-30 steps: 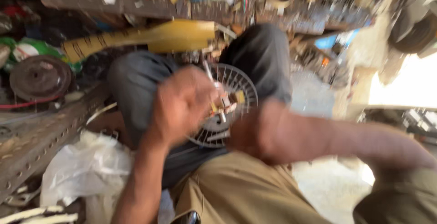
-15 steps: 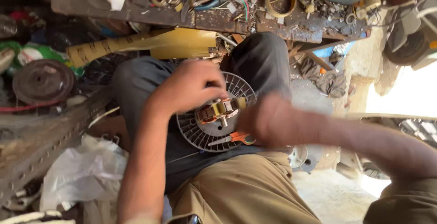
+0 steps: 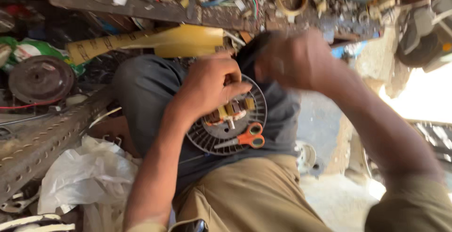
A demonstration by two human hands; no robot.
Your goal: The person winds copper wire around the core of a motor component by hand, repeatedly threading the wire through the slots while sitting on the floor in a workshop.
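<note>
left hand (image 3: 212, 83) has its grip closed round the motor coil (image 3: 230, 112) inside the round grille (image 3: 207, 140), orange scissors (image 3: 245, 138) lying there; right hand (image 3: 294, 60) blurred, grip unclear.

Right hand (image 3: 296, 60) lifted off the motor coil (image 3: 230, 112), now raised at 1 o'clock, blurred. Orange scissors (image 3: 245, 139) now exposed on grille (image 3: 207, 140), 5 o'clock. Left hand (image 3: 209, 83) shifted onto coil.

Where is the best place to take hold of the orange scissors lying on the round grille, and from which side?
Take the orange scissors by the handle loops, coming from the right of the picture. The loops lie free at the edge of the round grille, while the blades point left, towards the left hand on the motor.
</note>
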